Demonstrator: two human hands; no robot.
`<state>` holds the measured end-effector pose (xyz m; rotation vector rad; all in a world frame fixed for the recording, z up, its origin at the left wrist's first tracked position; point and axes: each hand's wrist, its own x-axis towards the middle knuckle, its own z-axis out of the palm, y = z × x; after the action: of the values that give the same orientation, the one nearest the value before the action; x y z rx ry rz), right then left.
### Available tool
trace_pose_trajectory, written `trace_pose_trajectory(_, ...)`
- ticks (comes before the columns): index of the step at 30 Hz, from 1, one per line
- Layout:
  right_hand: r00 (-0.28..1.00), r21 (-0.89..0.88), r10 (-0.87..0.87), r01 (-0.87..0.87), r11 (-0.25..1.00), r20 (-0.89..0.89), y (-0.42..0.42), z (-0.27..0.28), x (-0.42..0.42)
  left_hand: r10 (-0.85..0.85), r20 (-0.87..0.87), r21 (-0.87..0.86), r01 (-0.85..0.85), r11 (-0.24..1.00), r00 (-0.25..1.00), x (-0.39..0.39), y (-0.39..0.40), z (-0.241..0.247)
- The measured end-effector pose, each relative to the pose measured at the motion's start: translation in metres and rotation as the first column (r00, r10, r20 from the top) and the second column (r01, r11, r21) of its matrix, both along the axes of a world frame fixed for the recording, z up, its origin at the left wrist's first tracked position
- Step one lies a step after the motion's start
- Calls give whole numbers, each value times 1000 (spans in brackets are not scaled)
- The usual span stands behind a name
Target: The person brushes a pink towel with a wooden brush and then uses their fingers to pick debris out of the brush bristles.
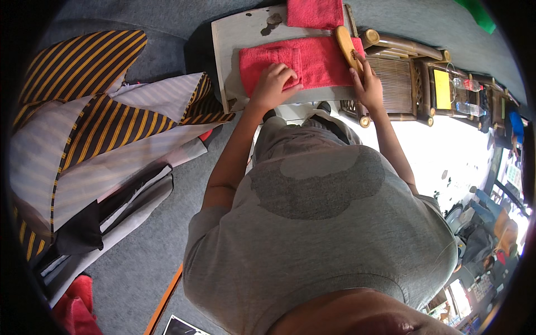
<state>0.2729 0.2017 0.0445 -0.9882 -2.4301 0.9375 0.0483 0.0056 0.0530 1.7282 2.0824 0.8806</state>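
Note:
A red terry towel (324, 63) lies across a small pale wooden table, its left end folded over on itself. My left hand (274, 86) rests on that folded part near its edge, fingers curled, with no object visible in it. In my right hand (368, 86) is a wooden-backed brush (346, 44), held at the towel's right end with its wooden back facing up; its underside is hidden. A second red towel (315, 13) lies at the far edge of the table.
The pale table (230, 50) has dark worn spots. Bamboo furniture (391, 83) stands close on the right, with a yellow sheet (442, 89) and plastic bottles (469, 109) farther along. Striped black-and-yellow fabric (121, 125) spreads at the left. A red cloth (77, 310) lies at lower left.

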Motion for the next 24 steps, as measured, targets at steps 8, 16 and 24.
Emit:
trace_pose_trajectory(8, 969, -114, 170, -192, 975, -180, -63, 37, -48, 229, -229, 226, -178, 958, 946, -33, -1, -14)
trace_pose_trajectory(16, 989, -65, 74, -66, 996, 128, -84, 9, -45, 148, -303, -29, -164, 986, 941, -30, -25, -39)
trace_pose_trajectory(24, 991, -52, -69, 64, 997, -113, -84, 36, -48, 174, -323, 22, -177, 984, 930, -28, -23, -33)
